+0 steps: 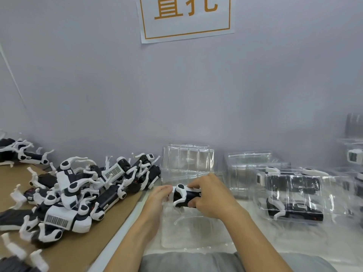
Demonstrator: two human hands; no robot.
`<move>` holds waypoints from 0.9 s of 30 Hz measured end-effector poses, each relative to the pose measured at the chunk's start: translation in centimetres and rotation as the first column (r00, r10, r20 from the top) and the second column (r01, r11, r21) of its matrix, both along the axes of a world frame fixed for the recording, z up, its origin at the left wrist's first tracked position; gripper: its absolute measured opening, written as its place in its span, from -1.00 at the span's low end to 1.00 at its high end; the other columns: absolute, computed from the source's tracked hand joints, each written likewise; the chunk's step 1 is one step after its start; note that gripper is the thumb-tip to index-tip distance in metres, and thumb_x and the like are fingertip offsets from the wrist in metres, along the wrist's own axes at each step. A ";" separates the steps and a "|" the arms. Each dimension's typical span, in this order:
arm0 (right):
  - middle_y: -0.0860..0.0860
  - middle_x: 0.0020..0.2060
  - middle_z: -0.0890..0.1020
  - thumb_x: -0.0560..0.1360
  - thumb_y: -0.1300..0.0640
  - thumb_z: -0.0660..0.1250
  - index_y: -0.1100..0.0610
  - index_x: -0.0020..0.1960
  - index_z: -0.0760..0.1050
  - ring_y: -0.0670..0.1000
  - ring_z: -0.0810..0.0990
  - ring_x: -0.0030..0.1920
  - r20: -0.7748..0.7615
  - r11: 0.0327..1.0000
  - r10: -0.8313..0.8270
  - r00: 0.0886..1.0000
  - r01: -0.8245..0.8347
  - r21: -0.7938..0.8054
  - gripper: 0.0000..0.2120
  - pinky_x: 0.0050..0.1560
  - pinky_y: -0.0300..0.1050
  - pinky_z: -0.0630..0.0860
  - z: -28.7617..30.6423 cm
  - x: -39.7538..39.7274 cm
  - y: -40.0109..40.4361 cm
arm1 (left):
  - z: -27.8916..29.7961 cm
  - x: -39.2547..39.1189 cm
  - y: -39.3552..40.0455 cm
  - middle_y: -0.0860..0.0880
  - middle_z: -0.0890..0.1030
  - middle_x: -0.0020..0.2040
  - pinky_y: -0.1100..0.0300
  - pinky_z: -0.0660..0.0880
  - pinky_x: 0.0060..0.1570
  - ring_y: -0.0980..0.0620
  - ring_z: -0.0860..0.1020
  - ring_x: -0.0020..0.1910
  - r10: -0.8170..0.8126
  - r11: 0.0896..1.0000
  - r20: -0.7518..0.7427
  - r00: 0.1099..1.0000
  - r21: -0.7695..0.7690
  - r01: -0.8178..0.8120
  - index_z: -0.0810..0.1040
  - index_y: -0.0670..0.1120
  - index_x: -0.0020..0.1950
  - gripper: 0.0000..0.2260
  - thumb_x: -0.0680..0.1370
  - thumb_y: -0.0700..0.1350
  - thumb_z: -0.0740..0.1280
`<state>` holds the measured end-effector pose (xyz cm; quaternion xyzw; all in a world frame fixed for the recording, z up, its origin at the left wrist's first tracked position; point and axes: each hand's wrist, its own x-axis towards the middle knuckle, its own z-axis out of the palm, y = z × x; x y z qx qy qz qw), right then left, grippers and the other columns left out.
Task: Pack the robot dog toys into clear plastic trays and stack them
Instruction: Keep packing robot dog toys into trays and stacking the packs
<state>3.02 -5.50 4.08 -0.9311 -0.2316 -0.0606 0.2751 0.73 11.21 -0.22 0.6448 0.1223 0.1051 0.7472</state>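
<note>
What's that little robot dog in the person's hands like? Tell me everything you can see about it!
The robot dog toy looks like hard plastic, with a black body and white legs joined at round black-centred hips. It lies roughly sideways, held low over an open clear tray on the table. The right hand grips its body from the right with curled fingers, thumb underneath. The left hand touches its left end with its fingertips. One white leg hangs down toward the tray. Its head is hidden by the hands.

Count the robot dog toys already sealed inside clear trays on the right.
2 clearly: both in the packed tray, one dog behind, one dog in front. A third white part shows at the far-right edge; others may be hidden.
</note>
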 end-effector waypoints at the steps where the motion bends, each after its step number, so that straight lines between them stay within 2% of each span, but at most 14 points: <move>1: -0.03 -0.07 0.61 0.40 0.09 0.51 -0.03 -0.03 0.64 0.05 0.53 0.01 0.007 1.000 0.005 1.000 -0.005 -0.002 -0.84 -0.08 -0.06 0.52 0.0 0.0 0.1 | 0.0 -0.1 0.0 -0.31 0.60 0.13 -0.22 0.38 0.35 -0.25 0.55 0.16 -0.009 1.000 -0.003 1.000 -0.013 0.009 0.53 -0.30 0.23 -0.70 0.61 -0.11 0.30; 3: -0.05 -0.08 0.63 0.40 0.14 0.49 -0.01 -0.02 0.62 0.05 0.56 -0.04 0.026 1.000 0.012 1.000 -0.011 -0.017 -0.82 -0.15 -0.11 0.47 -0.1 -0.1 0.4 | 0.1 -0.3 -0.1 -0.26 0.60 0.03 -0.25 0.37 0.34 -0.23 0.55 0.08 -0.039 0.998 -0.010 0.999 -0.040 0.039 0.51 -0.30 0.21 -0.69 0.61 -0.09 0.29; 6: -0.06 0.04 0.55 0.43 0.12 0.46 0.00 0.11 0.58 0.02 0.51 0.03 0.064 0.999 0.011 0.998 -0.008 -0.047 -0.74 -0.12 -0.15 0.34 -0.1 -0.1 0.6 | 0.2 -0.4 -0.2 -0.23 0.62 0.01 -0.26 0.39 0.32 -0.20 0.56 0.07 -0.061 0.996 -0.017 0.998 -0.062 0.059 0.51 -0.25 0.20 -0.73 0.60 -0.09 0.31; 9: -0.06 0.08 0.52 0.43 0.10 0.48 0.01 0.16 0.57 0.02 0.49 0.09 0.071 0.999 0.015 0.997 -0.012 -0.048 -0.69 -0.10 -0.17 0.32 -0.1 -0.2 0.6 | 0.4 -0.3 -0.3 -0.23 0.62 0.01 -0.25 0.40 0.33 -0.20 0.57 0.07 -0.037 0.998 -0.010 0.999 -0.051 0.036 0.52 -0.27 0.20 -0.73 0.60 -0.12 0.32; 13: -0.05 0.01 0.61 0.38 0.13 0.53 0.02 0.09 0.64 -0.01 0.51 -0.04 0.027 1.000 0.017 0.999 -0.018 0.015 -0.71 -0.31 -0.34 0.30 -0.2 -0.1 0.4 | 0.5 -0.4 -0.3 -0.23 0.63 0.02 -0.16 0.47 0.21 -0.18 0.58 0.05 -0.029 0.999 -0.015 0.999 -0.041 0.029 0.57 -0.26 0.16 -0.77 0.59 -0.13 0.31; 15: -0.03 0.01 0.62 0.36 0.16 0.56 0.04 0.13 0.65 -0.03 0.53 -0.04 -0.026 0.997 0.026 0.999 -0.024 0.075 -0.66 -0.29 -0.35 0.32 -0.2 0.0 0.4 | 0.6 -0.5 -0.3 -0.23 0.64 0.01 -0.13 0.49 0.14 -0.20 0.59 0.04 -0.068 0.996 -0.030 0.997 -0.053 0.066 0.63 -0.23 0.10 -0.77 0.59 -0.11 0.30; 18: -0.02 0.05 0.62 0.35 0.18 0.58 0.05 0.18 0.64 -0.05 0.52 -0.04 -0.077 0.993 0.038 0.996 -0.029 0.114 -0.59 -0.25 -0.36 0.31 -0.3 0.1 0.3 | 0.6 -0.6 -0.3 -0.24 0.64 0.00 -0.15 0.48 0.14 -0.22 0.58 0.02 -0.084 0.994 -0.043 0.996 -0.068 0.081 0.66 -0.18 -0.03 -0.81 0.59 -0.11 0.30; 20: -0.01 -0.01 0.63 0.35 0.19 0.58 0.04 0.12 0.67 -0.05 0.52 -0.10 -0.090 0.993 0.047 0.995 -0.037 0.111 -0.64 -0.30 -0.37 0.30 -0.4 0.1 0.3 | 0.5 -0.5 -0.2 -0.30 0.61 0.06 -0.20 0.46 0.18 -0.28 0.56 0.06 -0.048 0.997 -0.044 0.998 -0.055 0.045 0.62 -0.24 0.04 -0.82 0.58 -0.15 0.31; 23: 0.01 -0.09 0.65 0.35 0.21 0.57 0.02 0.04 0.70 0.01 0.57 -0.12 -0.100 0.994 0.048 0.994 -0.038 0.105 -0.72 -0.24 -0.27 0.43 -0.3 0.0 0.3 | 0.3 -0.2 0.0 -0.37 0.58 0.21 -0.27 0.36 0.35 -0.36 0.50 0.28 -0.008 0.999 -0.039 0.999 -0.040 0.007 0.56 -0.33 0.21 -0.75 0.59 -0.22 0.30; 25: 0.01 -0.10 0.65 0.36 0.21 0.56 0.02 0.03 0.70 0.01 0.58 -0.12 -0.102 0.994 0.049 0.994 -0.038 0.104 -0.74 -0.20 -0.22 0.48 -0.3 -0.1 0.3 | 0.2 -0.2 -0.1 -0.36 0.57 0.23 -0.28 0.37 0.36 -0.35 0.48 0.31 -0.005 0.999 -0.041 0.999 -0.040 0.004 0.55 -0.32 0.23 -0.74 0.59 -0.23 0.29; 27: 0.00 -0.10 0.65 0.37 0.20 0.57 0.00 0.04 0.70 -0.03 0.55 -0.15 -0.099 0.992 0.054 0.994 -0.042 0.117 -0.73 -0.23 -0.27 0.43 -0.3 0.0 0.3 | 0.2 -0.2 -0.1 -0.36 0.57 0.25 -0.30 0.36 0.38 -0.35 0.48 0.31 -0.005 0.999 -0.045 0.999 -0.040 0.003 0.55 -0.31 0.24 -0.74 0.60 -0.22 0.30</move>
